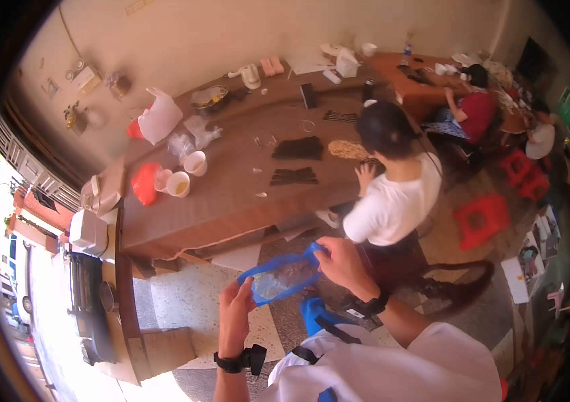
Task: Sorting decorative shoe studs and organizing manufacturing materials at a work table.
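Observation:
A see-through pouch with blue edges (283,276) is stretched between my hands, in front of my body and above the floor. My left hand (236,309) pinches its left end. At the other end, my right hand (344,266) grips the upper corner with fingers closed. What lies inside the pouch, if anything, I cannot make out. Below it, a piece of blue cloth or plastic (316,315) hangs by my body. Both wrists wear black bands.
Ahead stands a long brown table (224,201) with paper cups (178,184), bags and bundles of dark strands (297,148). A person in a white shirt (399,194) sits at it, close on my right. Red stools (481,221) stand farther right, near other seated people.

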`<state>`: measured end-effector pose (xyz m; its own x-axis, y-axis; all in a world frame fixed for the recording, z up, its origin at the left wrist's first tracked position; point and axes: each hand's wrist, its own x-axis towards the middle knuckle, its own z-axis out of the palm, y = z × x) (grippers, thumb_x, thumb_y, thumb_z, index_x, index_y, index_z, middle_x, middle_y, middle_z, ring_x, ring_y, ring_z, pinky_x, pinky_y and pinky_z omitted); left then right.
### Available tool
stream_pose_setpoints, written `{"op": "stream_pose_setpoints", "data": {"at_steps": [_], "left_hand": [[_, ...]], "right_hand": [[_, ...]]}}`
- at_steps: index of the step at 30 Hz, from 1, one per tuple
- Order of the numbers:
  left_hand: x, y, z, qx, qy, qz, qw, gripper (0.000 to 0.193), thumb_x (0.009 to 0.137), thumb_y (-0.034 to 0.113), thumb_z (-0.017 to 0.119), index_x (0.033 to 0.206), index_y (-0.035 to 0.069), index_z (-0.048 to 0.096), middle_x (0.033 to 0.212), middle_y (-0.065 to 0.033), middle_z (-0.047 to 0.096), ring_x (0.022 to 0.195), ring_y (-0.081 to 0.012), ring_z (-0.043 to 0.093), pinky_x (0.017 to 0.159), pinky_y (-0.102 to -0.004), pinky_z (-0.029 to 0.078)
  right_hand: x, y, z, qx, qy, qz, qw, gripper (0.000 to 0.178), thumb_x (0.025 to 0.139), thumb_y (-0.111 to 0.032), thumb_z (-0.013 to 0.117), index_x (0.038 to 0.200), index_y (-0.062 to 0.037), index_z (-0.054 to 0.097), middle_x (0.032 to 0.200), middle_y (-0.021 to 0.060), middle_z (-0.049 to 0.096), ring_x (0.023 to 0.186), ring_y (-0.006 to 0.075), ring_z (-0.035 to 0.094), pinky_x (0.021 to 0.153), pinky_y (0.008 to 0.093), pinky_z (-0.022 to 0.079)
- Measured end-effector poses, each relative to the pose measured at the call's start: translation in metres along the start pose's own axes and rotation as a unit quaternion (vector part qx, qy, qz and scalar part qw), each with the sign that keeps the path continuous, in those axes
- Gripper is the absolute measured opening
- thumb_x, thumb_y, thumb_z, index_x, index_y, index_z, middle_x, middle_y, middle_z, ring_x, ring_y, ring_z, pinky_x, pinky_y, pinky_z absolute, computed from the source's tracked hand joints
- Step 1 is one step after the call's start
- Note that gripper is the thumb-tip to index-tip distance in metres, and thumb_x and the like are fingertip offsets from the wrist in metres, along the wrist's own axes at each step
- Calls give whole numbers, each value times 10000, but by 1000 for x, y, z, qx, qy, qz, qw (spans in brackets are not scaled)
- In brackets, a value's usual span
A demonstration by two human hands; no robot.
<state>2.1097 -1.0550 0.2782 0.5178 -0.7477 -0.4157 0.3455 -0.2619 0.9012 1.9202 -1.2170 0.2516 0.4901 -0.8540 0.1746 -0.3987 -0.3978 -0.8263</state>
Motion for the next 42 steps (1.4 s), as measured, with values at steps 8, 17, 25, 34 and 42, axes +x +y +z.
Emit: {"op": "stream_pose_setpoints", "data": {"at_steps": [8,17,25,34,42], "left_hand": [[191,87,8,19,-29,23,999,219,956,182,577,983,-33,606,647,26,454,585,-69,410,655,-256,409],[416,178,52,46,-195,50,978,226,948,198,578,870,-13,599,720,-28,543,669,-111,484,749,-288,430],[608,199,130,-1,-231,60,971,234,901,205,602,749,28,581,767,-59,573,759,-140,513,705,-273,370],[759,159,186,11,-186,7,982,122,927,151,584,880,39,575,783,-46,590,760,-152,561,755,-287,413],[811,126,193,110,-158,0,981,287,885,205,600,1045,-33,592,844,-101,661,892,-187,577,935,-383,359]], "right_hand": [[196,14,29,42,33,69,996,182,800,-111,652,933,13,666,827,214,668,799,398,648,680,427,512],[379,67,40,29,164,112,980,138,815,-89,608,885,20,656,793,213,659,771,365,664,651,396,509],[540,125,35,-27,190,148,970,169,805,-125,634,895,9,683,837,216,674,804,377,666,691,426,521],[651,242,58,-55,125,182,974,211,805,-169,650,943,-15,694,898,209,685,867,379,660,768,434,525],[679,265,73,-9,119,220,968,261,804,-215,692,952,-1,675,940,205,690,906,366,661,784,430,523]]}}
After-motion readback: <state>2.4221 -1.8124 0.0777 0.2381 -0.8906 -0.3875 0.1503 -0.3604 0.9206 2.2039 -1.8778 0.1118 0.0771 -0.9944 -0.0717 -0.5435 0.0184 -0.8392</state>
